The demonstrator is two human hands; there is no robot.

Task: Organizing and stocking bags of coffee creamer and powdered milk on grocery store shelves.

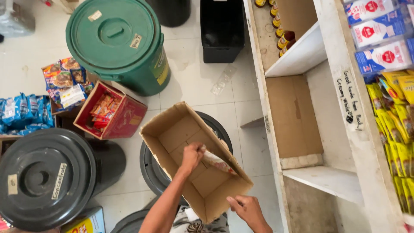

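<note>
An open brown cardboard box rests tilted on top of a dark round bin. My left hand reaches inside the box and grips a small flat packet, white with red print, near the box's right wall. My right hand holds the box's near lower corner from outside, fingers curled on the cardboard edge. Apart from the packet, the box's inside looks bare.
A green lidded bin stands at the back, a black lidded bin at the left. A red box of snack packets sits between them. White wooden shelves run along the right, with bottles, cartons and yellow packets.
</note>
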